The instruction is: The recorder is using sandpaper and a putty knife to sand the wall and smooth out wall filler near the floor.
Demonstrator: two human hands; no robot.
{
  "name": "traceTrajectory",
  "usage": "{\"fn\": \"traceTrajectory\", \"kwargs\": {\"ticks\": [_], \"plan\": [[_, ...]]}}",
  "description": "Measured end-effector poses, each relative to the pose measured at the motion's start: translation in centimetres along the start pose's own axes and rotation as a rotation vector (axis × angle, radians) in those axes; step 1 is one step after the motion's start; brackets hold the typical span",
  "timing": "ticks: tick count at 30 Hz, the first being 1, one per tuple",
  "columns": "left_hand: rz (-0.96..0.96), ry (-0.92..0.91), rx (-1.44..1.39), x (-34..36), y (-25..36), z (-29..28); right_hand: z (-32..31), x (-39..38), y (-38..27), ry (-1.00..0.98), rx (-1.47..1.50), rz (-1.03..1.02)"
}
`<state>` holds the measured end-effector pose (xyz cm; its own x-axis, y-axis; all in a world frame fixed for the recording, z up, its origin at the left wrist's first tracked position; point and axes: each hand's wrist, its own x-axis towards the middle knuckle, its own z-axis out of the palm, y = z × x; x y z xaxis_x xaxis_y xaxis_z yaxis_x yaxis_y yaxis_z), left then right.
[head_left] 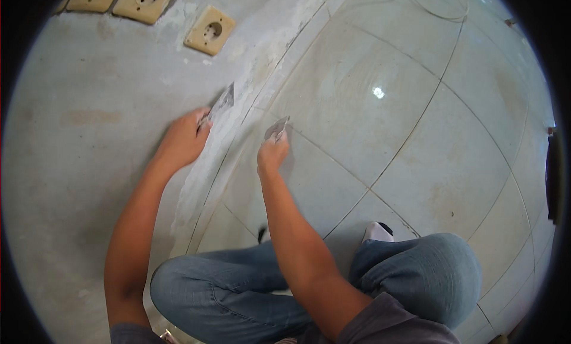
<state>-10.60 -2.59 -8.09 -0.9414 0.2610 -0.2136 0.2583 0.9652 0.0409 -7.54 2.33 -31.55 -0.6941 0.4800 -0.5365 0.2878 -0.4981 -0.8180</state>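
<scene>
My left hand (185, 137) is closed round the handle end of a putty knife (224, 102). Its grey, pointed metal blade lies against or very near the wall (89, 159), beside a whitish smeared strip (208, 139) along the wall's lower part. Over the floor tiles, my right hand (273, 152) grips a second scraper (277, 127). That blade is wide, grey and tilted, with what looks like filler on it. My fingers hide both handles. The two hands are apart, the right one nearer the tiled floor.
Cream wall sockets (210, 30) sit above my left hand, with more at the upper left. Glossy floor tiles (380, 142) spread to the right. A thin pale cable (437, 14) loops at the far side. My bent knees (425, 278) are close below my arms.
</scene>
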Motion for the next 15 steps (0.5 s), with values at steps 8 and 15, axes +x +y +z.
{"fn": "traceTrajectory", "kwargs": {"ticks": [8, 15], "plan": [[0.017, 0.194, 0.169, 3.2, 1.3, 3.0, -3.2, 0.9, -0.5, -0.104, -0.140, -0.186], [0.057, 0.079, 0.191, 8.6, 3.0, 7.9, -5.6, 4.3, -0.6, 0.040, -0.041, -0.146]]}}
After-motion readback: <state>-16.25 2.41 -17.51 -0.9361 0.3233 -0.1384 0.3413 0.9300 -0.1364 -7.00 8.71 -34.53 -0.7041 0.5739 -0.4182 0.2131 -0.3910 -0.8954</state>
